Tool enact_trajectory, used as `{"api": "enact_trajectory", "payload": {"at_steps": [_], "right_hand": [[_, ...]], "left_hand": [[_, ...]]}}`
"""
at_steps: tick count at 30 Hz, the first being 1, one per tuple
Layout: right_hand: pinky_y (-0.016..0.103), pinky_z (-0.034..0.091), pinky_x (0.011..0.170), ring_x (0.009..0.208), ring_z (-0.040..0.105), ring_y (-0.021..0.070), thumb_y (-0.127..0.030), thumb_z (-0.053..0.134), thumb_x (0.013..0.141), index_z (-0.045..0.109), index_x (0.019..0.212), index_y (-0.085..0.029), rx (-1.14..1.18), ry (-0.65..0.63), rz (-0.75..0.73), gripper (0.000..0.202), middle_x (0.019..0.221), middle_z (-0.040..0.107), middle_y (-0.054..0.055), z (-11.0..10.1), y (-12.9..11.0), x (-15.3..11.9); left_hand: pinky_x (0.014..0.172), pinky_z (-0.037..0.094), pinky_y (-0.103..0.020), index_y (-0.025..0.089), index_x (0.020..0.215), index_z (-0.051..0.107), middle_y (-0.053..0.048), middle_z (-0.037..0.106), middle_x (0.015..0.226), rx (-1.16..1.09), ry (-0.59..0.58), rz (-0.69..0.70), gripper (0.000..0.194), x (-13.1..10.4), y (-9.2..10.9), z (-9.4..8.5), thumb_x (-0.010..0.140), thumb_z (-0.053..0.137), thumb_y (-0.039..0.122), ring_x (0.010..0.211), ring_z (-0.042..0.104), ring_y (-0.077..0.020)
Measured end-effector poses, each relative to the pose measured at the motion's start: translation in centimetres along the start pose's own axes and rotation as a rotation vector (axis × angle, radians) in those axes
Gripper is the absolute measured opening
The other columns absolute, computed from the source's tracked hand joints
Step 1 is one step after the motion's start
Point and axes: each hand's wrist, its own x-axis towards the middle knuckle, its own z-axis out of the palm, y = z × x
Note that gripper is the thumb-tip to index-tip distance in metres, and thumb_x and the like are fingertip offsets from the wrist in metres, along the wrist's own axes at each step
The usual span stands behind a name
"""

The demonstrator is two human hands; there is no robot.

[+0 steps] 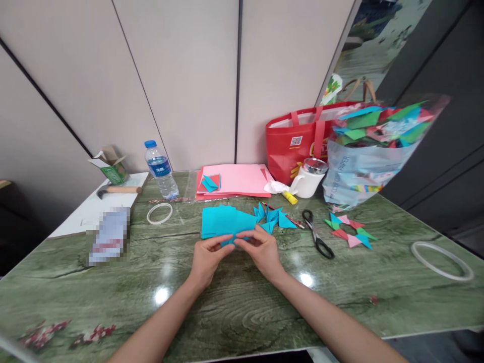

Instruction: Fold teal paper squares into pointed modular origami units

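Observation:
My left hand (pixel 208 256) and my right hand (pixel 260 249) meet near the middle of the table, thumbs and fingers pinched on a small blue paper piece (pixel 230 242). Most of that piece is hidden by the fingers. Just behind it lies a stack of blue paper (pixel 223 220). Several folded blue pieces (pixel 273 217) sit right of the stack. Black-handled scissors (pixel 316 235) lie farther right, beside a ring of folded pieces (pixel 352 231) in pink, red, green and blue.
Behind are pink and red sheets (pixel 238 180), a water bottle (pixel 161 170), a white mug (pixel 309 179), a red bag (pixel 282 146) and a clear bag of folded paper (pixel 355 174). A hammer (pixel 121 189) lies left; white rings (pixel 159 214) rest on the table (pixel 242 312).

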Motion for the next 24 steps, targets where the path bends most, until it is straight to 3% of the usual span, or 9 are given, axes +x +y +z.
{"api": "enact_trajectory", "payload": {"at_steps": [8, 14, 18, 24], "right_hand": [[0.024, 0.045, 0.054, 0.063, 0.054, 0.0145, -0.026, 0.068, 0.064, 0.069, 0.068, -0.02, -0.018, 0.005, -0.025, 0.007, 0.067, 0.059, 0.002, 0.08, 0.2, 0.02], [0.025, 0.049, 0.055, 0.067, 0.056, 0.015, -0.027, 0.066, 0.064, 0.067, 0.074, -0.019, -0.002, -0.1, -0.016, 0.012, 0.075, 0.059, 0.003, -0.12, 0.46, 0.07], [0.027, 0.051, 0.06, 0.071, 0.057, 0.0161, -0.024, 0.065, 0.064, 0.061, 0.075, -0.018, 0.04, -0.133, -0.006, 0.013, 0.077, 0.057, 0.003, -0.08, 0.45, 0.17], [0.024, 0.05, 0.054, 0.061, 0.053, 0.0128, -0.021, 0.065, 0.06, 0.049, 0.077, -0.02, 0.104, -0.113, 0.035, 0.023, 0.072, 0.052, 0.0, -0.1, 0.17, 0.52]], "left_hand": [[0.059, 0.049, -0.025, 0.016, 0.08, 0.072, -0.005, 0.071, 0.074, -0.007, 0.0, 0.011, 0.028, -0.15, 0.33, 0.11, 0.053, 0.074, 0.022, 0.062, 0.061, -0.0167], [0.058, 0.049, -0.026, 0.015, 0.081, 0.072, -0.007, 0.071, 0.075, 0.007, -0.011, 0.024, 0.029, -0.03, 0.23, -0.05, 0.054, 0.074, 0.024, 0.063, 0.062, -0.0185], [0.058, 0.049, -0.025, 0.015, 0.081, 0.072, -0.007, 0.071, 0.077, 0.04, -0.025, 0.047, 0.029, 0.16, 0.03, -0.29, 0.054, 0.073, 0.024, 0.063, 0.062, -0.0177], [0.05, 0.045, -0.023, 0.015, 0.082, 0.072, -0.004, 0.068, 0.064, 0.064, -0.028, 0.086, 0.028, 0.38, 0.08, -0.43, 0.056, 0.072, 0.025, 0.056, 0.057, -0.0146]]}}
